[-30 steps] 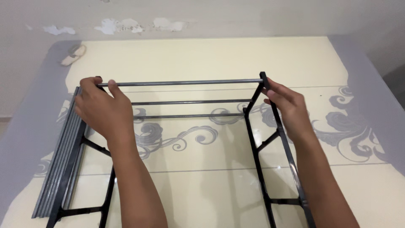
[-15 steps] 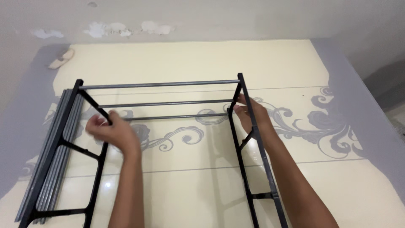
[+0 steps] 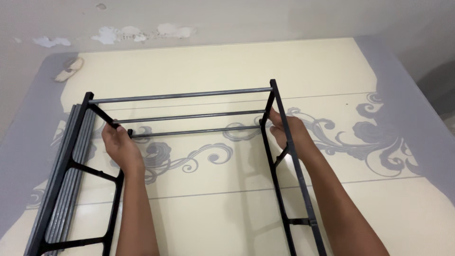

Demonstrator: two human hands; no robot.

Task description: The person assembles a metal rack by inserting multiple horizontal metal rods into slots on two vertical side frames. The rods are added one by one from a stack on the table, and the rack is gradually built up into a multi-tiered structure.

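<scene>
While the grey cross rods (image 3: 189,116) ran sideways between both black side frames (image 3: 289,156), the left hand (image 3: 121,147) and right hand (image 3: 289,132) each gripped a frame's inner bar.

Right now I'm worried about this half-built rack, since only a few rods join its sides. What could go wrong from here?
1. The left hand and right hand grip the black side frames near the third rod; a seated end might slip out if the frames spread.
2. Fingers sit beside the rod joint and might get pinched.
3. The spare rods beside the left frame could roll.
</scene>
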